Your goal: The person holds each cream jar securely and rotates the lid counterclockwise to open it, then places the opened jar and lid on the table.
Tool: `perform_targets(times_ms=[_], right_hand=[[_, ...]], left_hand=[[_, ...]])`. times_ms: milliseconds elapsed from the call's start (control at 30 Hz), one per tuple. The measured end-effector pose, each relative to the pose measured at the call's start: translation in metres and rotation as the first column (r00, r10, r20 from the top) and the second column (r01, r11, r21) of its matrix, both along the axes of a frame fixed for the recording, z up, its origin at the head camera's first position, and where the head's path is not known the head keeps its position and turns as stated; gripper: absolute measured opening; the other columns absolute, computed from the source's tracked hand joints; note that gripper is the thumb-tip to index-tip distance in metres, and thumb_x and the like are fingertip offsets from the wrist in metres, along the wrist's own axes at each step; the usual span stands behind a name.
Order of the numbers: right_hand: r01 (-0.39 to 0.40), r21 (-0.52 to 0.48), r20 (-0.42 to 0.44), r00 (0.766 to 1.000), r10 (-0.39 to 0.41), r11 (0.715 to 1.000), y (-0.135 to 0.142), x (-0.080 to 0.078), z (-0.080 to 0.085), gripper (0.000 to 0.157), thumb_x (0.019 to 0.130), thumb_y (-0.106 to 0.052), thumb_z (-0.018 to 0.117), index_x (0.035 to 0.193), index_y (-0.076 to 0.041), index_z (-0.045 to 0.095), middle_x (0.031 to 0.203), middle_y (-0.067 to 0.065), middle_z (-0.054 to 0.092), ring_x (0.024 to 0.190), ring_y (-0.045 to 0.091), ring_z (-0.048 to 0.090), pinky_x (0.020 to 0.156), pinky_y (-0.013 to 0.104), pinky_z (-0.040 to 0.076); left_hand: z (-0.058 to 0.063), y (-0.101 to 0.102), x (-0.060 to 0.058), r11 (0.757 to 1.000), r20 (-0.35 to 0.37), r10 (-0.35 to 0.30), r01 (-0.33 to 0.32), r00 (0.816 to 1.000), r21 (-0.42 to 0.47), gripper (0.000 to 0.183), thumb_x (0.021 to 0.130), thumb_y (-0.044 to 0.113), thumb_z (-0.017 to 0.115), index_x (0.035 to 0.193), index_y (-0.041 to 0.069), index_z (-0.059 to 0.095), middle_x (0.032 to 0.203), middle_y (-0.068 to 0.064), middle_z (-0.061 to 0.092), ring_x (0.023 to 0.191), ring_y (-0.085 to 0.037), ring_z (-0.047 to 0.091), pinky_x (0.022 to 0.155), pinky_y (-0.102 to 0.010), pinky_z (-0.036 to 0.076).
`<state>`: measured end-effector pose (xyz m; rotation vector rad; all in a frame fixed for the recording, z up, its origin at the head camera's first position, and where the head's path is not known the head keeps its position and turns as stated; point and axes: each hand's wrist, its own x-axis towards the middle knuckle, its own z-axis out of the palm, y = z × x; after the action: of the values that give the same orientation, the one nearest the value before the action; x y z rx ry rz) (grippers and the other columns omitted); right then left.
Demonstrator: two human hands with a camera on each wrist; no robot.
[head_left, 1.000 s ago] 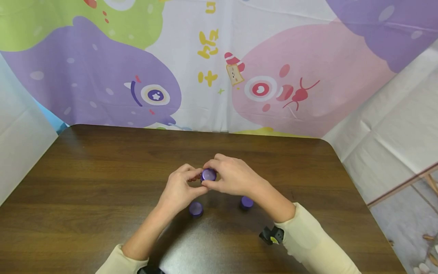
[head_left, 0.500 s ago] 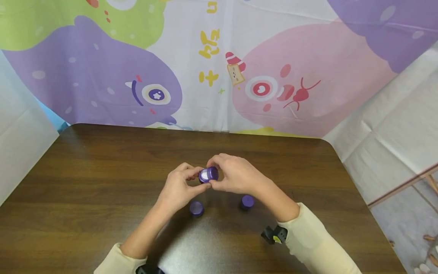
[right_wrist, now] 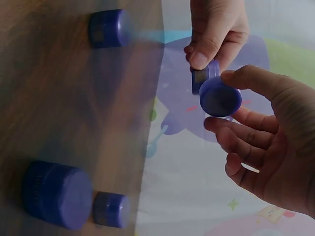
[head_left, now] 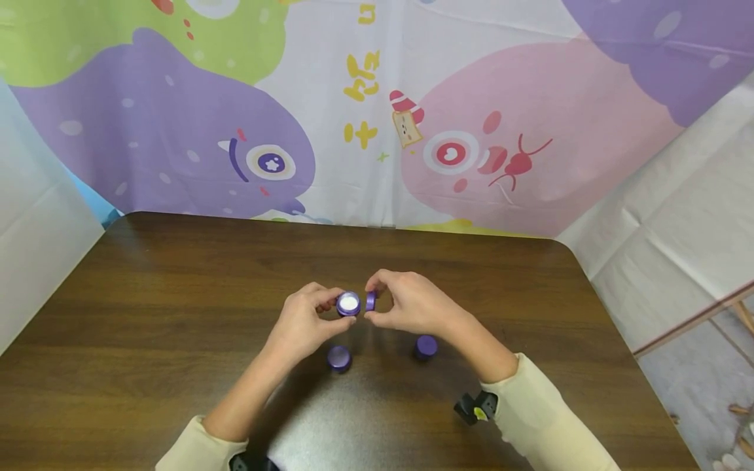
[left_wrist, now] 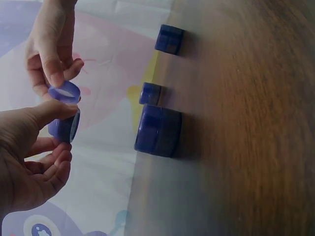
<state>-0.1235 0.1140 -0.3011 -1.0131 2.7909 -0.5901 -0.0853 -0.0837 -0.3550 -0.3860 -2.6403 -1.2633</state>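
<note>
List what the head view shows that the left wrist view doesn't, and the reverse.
Only head: the cream sleeves and the black wrist camera by the right one.

Only left wrist: a third purple jar standing on the wooden table; head shows just two there.

Both: the left hand holding the open purple jar, the right hand holding a purple lid, and the cartoon backdrop.

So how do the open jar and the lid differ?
The left hand holds the jar; the right hand holds the lid. The jar's mouth faces the head camera, while the lid is nearly edge-on to it. The lid looks shallower than the jar. Both are purple.
</note>
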Motion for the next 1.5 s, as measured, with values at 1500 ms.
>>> perform_targets(times_ms=[1500], right_hand=[[0.136,-0.134,0.189,0.976,-0.110,0.982,-0.002,-0.021,-0.083,0.034,0.079,-0.021,0.074,0.107,-0.006,0.063,0.104,0.009,0.070,0.067,0.008,0.052,0.054,0.018,0.041]], left_hand=[[-0.030,-0.003,-0.030,0.963,0.231,0.023,0.040,0.973,-0.267,0.030,0.069,0.016,0.079,0.094,0.003,0.071,0.080,-0.005,0.062,0.078,-0.018,0.054,0.069,-0.033,0.045]])
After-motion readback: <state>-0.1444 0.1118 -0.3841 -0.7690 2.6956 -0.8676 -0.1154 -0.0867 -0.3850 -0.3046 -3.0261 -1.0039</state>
